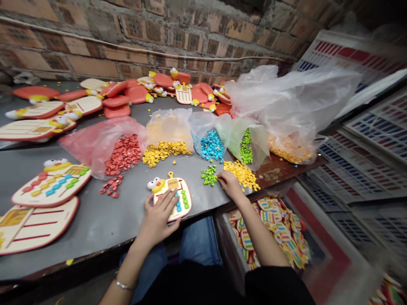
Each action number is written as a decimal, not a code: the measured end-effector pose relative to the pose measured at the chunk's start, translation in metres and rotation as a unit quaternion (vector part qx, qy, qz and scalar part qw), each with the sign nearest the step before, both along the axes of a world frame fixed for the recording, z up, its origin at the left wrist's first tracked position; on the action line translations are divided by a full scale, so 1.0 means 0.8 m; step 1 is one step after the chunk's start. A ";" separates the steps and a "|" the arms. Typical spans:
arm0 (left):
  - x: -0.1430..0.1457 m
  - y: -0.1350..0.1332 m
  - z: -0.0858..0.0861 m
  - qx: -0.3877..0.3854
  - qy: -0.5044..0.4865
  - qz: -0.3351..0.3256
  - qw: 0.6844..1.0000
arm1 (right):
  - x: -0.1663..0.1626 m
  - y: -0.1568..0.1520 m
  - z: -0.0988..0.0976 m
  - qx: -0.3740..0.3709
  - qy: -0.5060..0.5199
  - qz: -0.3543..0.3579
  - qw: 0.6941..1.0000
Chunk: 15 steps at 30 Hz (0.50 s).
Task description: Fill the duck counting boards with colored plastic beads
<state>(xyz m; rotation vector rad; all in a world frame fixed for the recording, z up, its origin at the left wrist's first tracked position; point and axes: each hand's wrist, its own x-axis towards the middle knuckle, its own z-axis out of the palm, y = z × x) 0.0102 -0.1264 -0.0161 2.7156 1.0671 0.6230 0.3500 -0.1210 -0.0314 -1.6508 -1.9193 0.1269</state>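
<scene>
A cream toy board (pixel 187 186) with a red rim, a yellow bird head with bulging eyes and rows of coloured beads lies on the grey table in front of me. My left hand (pixel 159 218) rests flat across it, fingers stretched out, hiding its left rows; blue and green beads show beside the fingertips. My right hand (pixel 231 185) is at the right edge of a small pile of green beads (pixel 209 175), fingers bent together. Whatever they may pinch is hidden. Loose yellow beads (pixel 243 174) lie just beyond and right of that hand.
Bags of red beads (pixel 124 154), yellow beads (pixel 167 150), blue beads (pixel 212 145) and green beads (pixel 246 146) lie open behind the board. More boards (pixel 52 182) are stacked left; others line the brick wall. A crate (pixel 233 237) of filled boards stands below the table's right edge.
</scene>
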 end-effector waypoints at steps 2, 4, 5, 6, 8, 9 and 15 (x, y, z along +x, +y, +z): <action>0.001 -0.001 0.001 -0.008 -0.005 0.005 1.000 | -0.008 0.001 0.014 0.013 0.012 -0.004 1.000; 0.001 -0.002 0.003 -0.020 -0.011 0.008 1.000 | -0.025 0.004 0.028 0.030 0.050 0.005 0.998; 0.001 -0.002 0.004 -0.026 -0.012 0.008 1.000 | -0.037 0.008 0.035 0.032 0.068 0.021 0.997; 0.001 -0.002 0.005 -0.032 -0.013 0.008 0.999 | -0.050 0.013 0.041 0.025 0.081 0.045 0.995; 0.001 -0.002 0.006 -0.042 -0.013 0.006 0.999 | -0.082 0.028 0.049 -0.010 0.084 0.109 0.990; 0.001 -0.002 0.006 -0.045 -0.013 0.006 0.999 | -0.098 0.037 0.052 -0.032 0.076 0.140 0.987; -0.001 -0.001 0.006 -0.058 -0.011 0.005 0.998 | -0.156 0.087 0.052 -0.131 -0.012 0.235 0.963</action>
